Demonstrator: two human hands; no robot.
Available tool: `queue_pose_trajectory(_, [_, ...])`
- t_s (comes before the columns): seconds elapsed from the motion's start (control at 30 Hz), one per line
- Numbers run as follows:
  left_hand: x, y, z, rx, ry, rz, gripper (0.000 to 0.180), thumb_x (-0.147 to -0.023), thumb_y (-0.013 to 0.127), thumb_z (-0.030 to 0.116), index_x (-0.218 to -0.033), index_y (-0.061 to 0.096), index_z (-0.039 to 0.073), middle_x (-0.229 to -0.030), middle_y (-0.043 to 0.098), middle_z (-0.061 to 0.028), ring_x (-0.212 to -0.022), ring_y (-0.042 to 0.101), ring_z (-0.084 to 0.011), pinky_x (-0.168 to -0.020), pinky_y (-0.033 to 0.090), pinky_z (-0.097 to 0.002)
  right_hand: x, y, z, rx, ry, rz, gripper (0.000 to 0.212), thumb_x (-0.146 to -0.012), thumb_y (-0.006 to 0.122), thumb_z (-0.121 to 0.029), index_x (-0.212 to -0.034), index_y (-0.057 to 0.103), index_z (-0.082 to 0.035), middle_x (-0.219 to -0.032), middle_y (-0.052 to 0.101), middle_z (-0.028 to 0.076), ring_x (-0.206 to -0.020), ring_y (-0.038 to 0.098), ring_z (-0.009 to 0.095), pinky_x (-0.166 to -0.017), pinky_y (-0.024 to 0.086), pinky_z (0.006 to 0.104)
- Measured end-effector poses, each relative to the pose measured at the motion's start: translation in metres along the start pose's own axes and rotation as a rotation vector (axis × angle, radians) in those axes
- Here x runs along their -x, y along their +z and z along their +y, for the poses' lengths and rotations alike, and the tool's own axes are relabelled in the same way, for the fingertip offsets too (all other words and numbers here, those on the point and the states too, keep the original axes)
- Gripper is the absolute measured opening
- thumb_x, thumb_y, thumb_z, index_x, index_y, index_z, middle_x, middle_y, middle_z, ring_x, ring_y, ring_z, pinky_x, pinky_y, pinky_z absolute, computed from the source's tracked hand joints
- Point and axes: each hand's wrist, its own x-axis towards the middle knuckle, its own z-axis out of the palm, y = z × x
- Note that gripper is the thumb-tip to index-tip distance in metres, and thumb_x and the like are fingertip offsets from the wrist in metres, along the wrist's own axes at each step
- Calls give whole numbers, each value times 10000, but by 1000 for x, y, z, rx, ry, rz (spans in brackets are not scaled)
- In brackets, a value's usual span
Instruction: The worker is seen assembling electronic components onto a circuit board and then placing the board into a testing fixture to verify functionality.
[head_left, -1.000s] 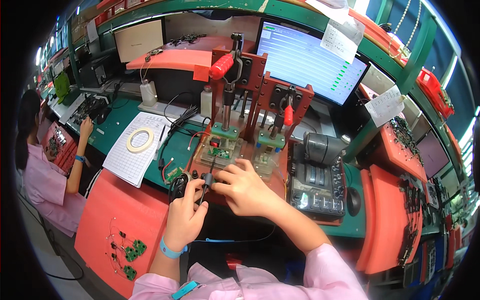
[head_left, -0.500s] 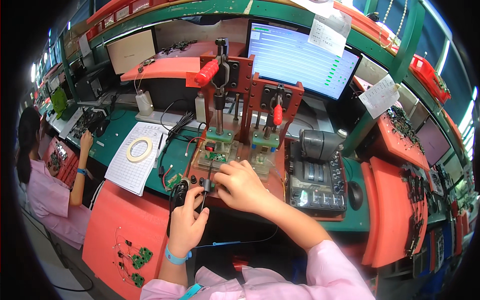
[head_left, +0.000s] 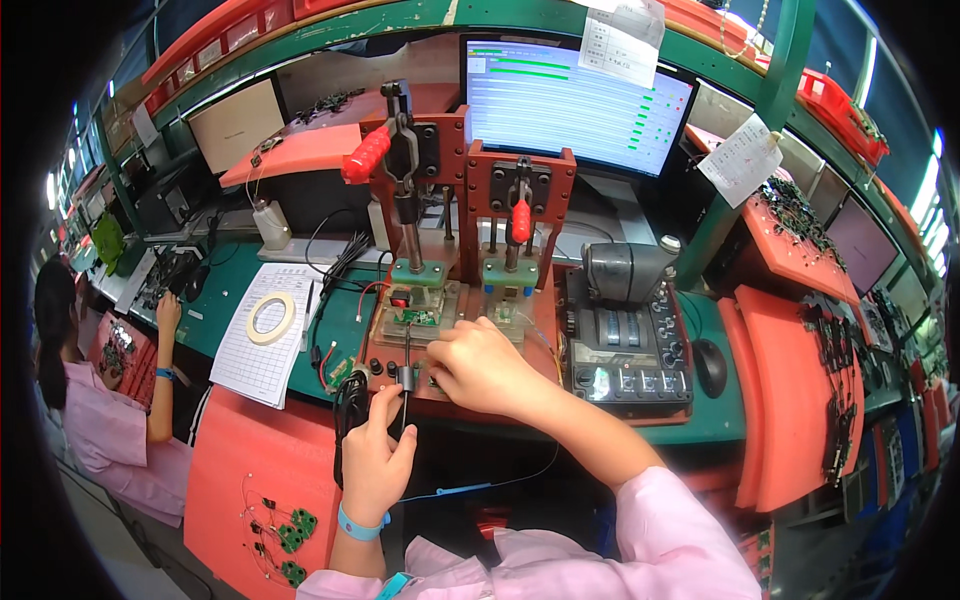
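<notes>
A green circuit board (head_left: 422, 317) sits in the clear-topped red test fixture (head_left: 462, 240), beneath its left clamp. From the board a black cable with a thick cylindrical bead (head_left: 406, 378) runs toward me. My left hand (head_left: 376, 462) is closed on this cable just below the bead, thumb and forefinger on either side. Just right of the cable, my right hand (head_left: 482, 368) is curled close to the fixture's front edge. Its fingertips are turned down and partly hidden, so I cannot see what they touch or hold. Two red-handled toggle clamps (head_left: 367, 155) rise above the fixture.
Right of the fixture stands a grey-black instrument (head_left: 625, 330), with a mouse (head_left: 709, 367) beside it. A tape roll (head_left: 270, 318) lies on paper sheets (head_left: 262, 365) at left. Red foam (head_left: 262, 455) carries small boards. A monitor (head_left: 570, 110) stands behind. Another person (head_left: 115, 400) works at far left.
The view has shifted, moving the fixture leftward in the picture. My right hand has drawn slightly right, away from the cable. Long green bars now show near the top of the monitor.
</notes>
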Motion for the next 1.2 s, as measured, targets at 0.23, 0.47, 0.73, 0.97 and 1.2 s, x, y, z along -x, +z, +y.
queue_pose_trajectory(0.23, [-2,0,-2,-53,-23,-41,520,-735,596,9,-1246,511,52,-1105,677,-195,-393,524,-218,-450,427,-318,4,4,-8,-58,-96,43,62,-722,623,-94,-747,608,-39,-767,610,97,-758,567,287,-710,448,347])
queue_pose_trajectory(0.47, [0,3,-4,-37,19,9,527,-723,603,9,-1241,519,56,-1115,671,-202,-379,512,-213,-441,422,-312,1,12,-5,-27,-37,108,94,-698,631,-85,-743,610,-6,-783,633,147,-737,590,326,-704,477,393])
queue_pose_trajectory(0.73, [0,5,-2,-49,32,26,527,-702,611,-3,-1221,536,55,-1117,671,-200,-374,508,-193,-431,417,-291,5,14,-4,-60,-9,54,78,-709,620,-69,-738,602,0,-787,616,142,-686,582,340,-663,487,389])
queue_pose_trajectory(0.97, [2,9,-4,-75,63,50,527,-694,615,-12,-1212,541,51,-1122,671,-196,-371,505,-181,-426,416,-283,8,13,-2,-142,52,-62,115,-724,628,-80,-799,607,5,-788,610,144,-707,586,336,-665,481,388])
queue_pose_trajectory(1.2, [2,8,-3,-57,54,47,532,-689,626,-14,-1211,542,46,-1138,667,-188,-379,520,-170,-425,420,-267,35,9,-16,41,-75,187,264,-731,662,-108,-972,629,-6,-847,622,94,-740,581,242,-743,448,331])
